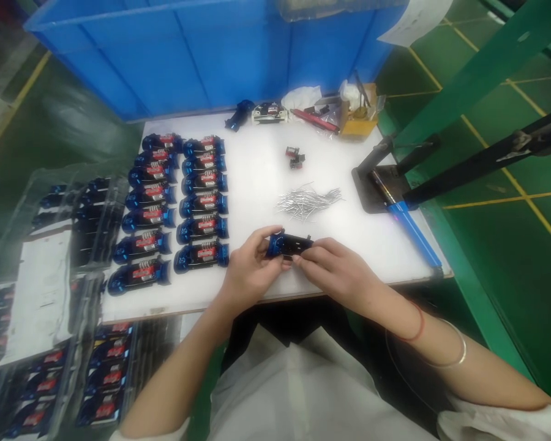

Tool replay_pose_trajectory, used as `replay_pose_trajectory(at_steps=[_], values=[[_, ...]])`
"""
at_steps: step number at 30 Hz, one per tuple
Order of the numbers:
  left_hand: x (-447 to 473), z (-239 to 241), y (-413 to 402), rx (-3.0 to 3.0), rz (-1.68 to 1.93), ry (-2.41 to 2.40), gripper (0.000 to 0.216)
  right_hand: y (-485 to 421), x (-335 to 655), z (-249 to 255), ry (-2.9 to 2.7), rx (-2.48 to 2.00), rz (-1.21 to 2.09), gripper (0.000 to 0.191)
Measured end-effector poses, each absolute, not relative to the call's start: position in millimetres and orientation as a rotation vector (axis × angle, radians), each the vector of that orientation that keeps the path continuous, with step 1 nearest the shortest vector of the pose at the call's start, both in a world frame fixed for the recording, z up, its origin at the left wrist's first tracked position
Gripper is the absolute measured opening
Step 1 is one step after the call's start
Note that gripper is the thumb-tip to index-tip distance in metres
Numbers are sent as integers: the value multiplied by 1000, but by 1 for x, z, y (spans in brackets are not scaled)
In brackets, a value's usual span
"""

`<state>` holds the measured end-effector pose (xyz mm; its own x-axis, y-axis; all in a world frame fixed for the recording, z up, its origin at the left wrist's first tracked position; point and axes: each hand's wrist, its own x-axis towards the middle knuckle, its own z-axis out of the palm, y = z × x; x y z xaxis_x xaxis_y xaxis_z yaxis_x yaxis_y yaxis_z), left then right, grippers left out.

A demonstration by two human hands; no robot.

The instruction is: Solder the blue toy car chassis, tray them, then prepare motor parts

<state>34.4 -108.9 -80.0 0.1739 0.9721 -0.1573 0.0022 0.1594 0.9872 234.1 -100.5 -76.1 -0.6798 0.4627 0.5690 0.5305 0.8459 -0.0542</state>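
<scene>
My left hand [252, 263] grips the blue end of a dark toy car body [290, 245], near the table's front edge. At its other end, my right hand [328, 266] closes its fingertips on the same piece. A pile of thin silvery metal pins [307, 202] lies just beyond my hands. Farther back sit small red-and-black parts [294, 157]. To the left, two columns of blue car bodies [203, 228] with red-and-silver inserts lie in rows. My fingers cover parts of the held body.
A large blue bin [211, 55] stands behind the white table [252, 184]. At the right are a black stand base [381, 187] and a blue tool [413, 236]. A yellow box [359, 119] and red pen-like item [314, 120] lie at the back. Clear trays [73, 294] are stacked left.
</scene>
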Motion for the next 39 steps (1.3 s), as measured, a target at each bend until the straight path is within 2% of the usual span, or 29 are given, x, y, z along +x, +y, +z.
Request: replay_pose_trajectory(at_steps=[5, 10, 14, 18, 20, 23, 31, 39], values=[[34, -74, -101, 992, 937, 1151, 49, -102, 230, -80, -2345, -778, -227, 10], [35, -66, -101, 860, 893, 1160, 46, -105, 228, -75, -2266, -775, -331, 12], [32, -58, -107, 1043, 812, 1183, 39, -104, 231, -65, -2178, -780, -306, 12], [29, -47, -114, 1590, 869, 1246, 37, -107, 236, -55, -2098, -837, -137, 17], [30, -44, -116, 1827, 916, 1168, 38, -109, 239, -53, -2086, -853, -11, 18], [34, -44, -117, 2010, 973, 979, 28, -114, 242, -51, -2059, -851, 141, 18], [45, -54, -116, 2011, 1107, 918, 21, -117, 246, -53, -1983, -886, 448, 19], [53, -49, -114, 1865, 1018, 1039, 15, -116, 260, -49, -1947, -969, 520, 10]])
